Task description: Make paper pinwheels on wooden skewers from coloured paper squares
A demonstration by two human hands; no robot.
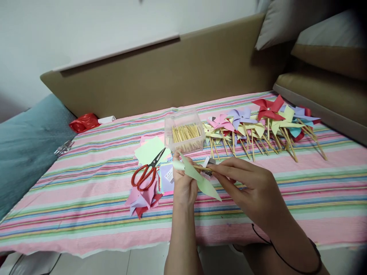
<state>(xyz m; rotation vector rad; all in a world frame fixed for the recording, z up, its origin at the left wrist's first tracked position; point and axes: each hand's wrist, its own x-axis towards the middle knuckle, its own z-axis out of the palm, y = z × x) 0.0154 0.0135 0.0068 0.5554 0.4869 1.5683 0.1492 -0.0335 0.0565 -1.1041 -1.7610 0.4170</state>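
Observation:
My left hand (185,188) is closed on a pale green paper pinwheel (197,176), whose blades partly hide its fingers. A thin wooden stick (199,167) runs from the pinwheel to my right hand (254,187), where thumb and fingers pinch its other end. Left of my left hand, scissors (145,176) with red handles lie partly over a stack of light green paper sheets (151,149). Just beyond the hands stands a clear plastic box (169,142) with many wooden sticks (186,133) in it.
Finished pinwheels (268,109) in several colours lie on the right of the striped cloth (86,183). Pink and purple cut papers (143,198) sit left of my left arm. A red plastic bag (85,123) lies far left, and cushions (329,46) stand at the right.

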